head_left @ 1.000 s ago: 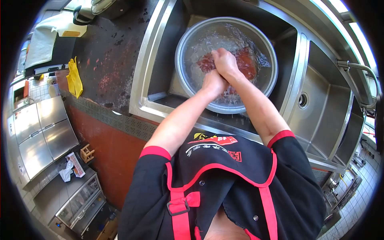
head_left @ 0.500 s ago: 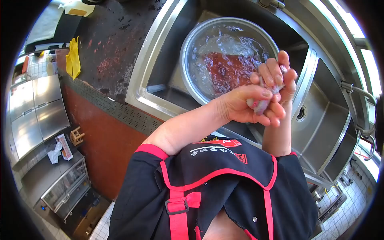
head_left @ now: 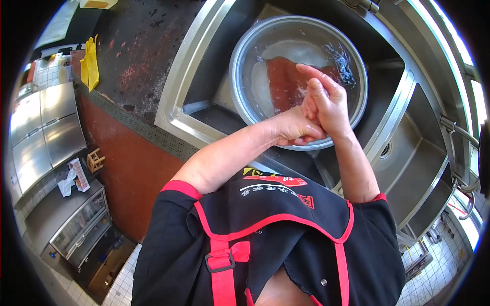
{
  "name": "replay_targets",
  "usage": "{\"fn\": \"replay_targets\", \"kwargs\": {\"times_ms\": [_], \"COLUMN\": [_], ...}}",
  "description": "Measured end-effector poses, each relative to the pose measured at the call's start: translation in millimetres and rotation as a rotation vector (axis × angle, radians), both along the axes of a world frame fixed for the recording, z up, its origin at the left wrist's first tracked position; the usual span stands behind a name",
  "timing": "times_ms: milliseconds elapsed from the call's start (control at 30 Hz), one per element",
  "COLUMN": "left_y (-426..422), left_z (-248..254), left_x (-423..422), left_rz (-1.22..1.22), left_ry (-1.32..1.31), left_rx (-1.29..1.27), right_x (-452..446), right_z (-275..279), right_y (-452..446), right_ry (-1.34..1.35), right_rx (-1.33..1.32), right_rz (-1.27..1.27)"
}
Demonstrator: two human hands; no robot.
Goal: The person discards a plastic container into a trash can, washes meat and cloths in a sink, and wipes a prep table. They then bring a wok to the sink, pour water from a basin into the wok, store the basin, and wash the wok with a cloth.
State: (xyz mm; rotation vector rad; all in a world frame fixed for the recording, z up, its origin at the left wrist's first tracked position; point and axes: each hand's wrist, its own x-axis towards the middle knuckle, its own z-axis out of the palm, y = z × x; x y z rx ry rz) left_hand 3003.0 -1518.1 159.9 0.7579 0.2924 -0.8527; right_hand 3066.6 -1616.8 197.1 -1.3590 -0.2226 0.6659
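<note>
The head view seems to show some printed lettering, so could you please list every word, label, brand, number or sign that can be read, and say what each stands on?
Nothing reads clearly enough to quote.
Black cloth apron with red trim: a yellow mark, a red banner, a row of white characters and a red square emblem, too small and distorted to read.
White cardboard box with red print: too blurred to read.

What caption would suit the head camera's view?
Left hand and right hand meet over a bowl of water holding something red, in a sink.
</note>
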Motion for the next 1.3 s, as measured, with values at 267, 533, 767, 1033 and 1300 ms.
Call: {"fn": "replay_targets", "kwargs": {"times_ms": [267,533,767,1033,1300], "left_y": [-5.7,-13.7,37.1,5.0,-22.2], "left_z": [-34.8,-43.2,-12.9,-1.3,36.9], "left_x": [4.8,-0.3,12.5,17.8,90.9], "left_rz": [0.002,-0.301,-0.29,0.129,0.52], "left_ry": [-0.394,-0.387,-0.425,-0.097,-0.243], "left_rx": [0.835,1.401,0.701,-0.091,-0.156], "right_x": [-5.0,-11.9,-20.8,13.2,55.6], "right_z": [-50.4,-126.3,-46.3,-29.1,43.9], "right_y": [15.1,5.6,-86.8,-140.6,-118.5], "right_ry": [0.023,0.126,0.323,0.34,0.043], "right_rx": [-0.149,-0.411,-0.093,0.447,-0.138], "right_rz": [-0.37,-0.578,-0.011,-0.33,-0.13]}}
